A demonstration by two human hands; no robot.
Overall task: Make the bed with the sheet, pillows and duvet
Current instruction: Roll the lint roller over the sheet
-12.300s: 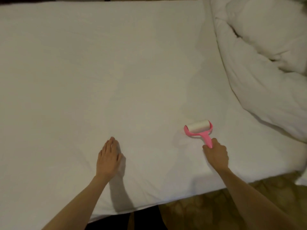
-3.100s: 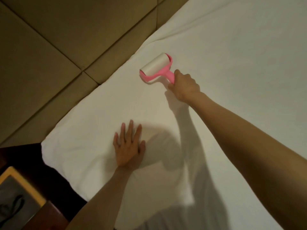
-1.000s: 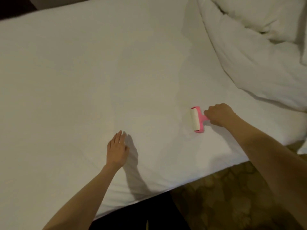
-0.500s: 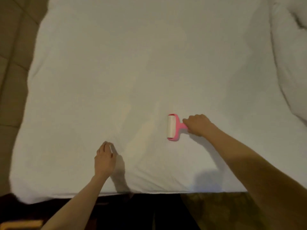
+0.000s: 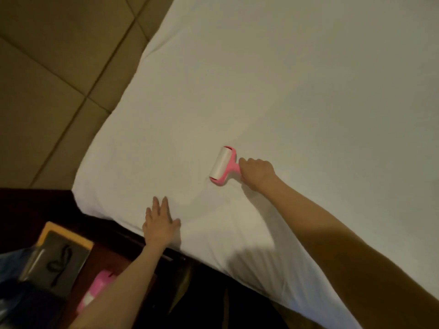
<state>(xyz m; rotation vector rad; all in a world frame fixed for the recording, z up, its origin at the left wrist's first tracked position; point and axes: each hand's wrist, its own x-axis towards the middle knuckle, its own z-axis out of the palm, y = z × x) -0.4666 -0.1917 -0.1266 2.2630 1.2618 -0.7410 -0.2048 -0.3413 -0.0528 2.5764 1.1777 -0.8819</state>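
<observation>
Sheet (image 5: 297, 96) lies flat, fills frame 12 to 4 o'clock. Right hand (image 5: 257, 172) curled round pink lint roller (image 5: 222, 166) handle, drum on sheet. Left hand (image 5: 159, 225) at roller's 7 o'clock, fingers spread, pressing fabric. Sheet thin, soft, bunches easy imo; pin it near edge.

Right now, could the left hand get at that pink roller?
Probably yes. The left hand lies flat on the sheet, with only bare sheet between it and the roller. The right hand holds the roller's handle, though, so only the drum end is free.
</observation>
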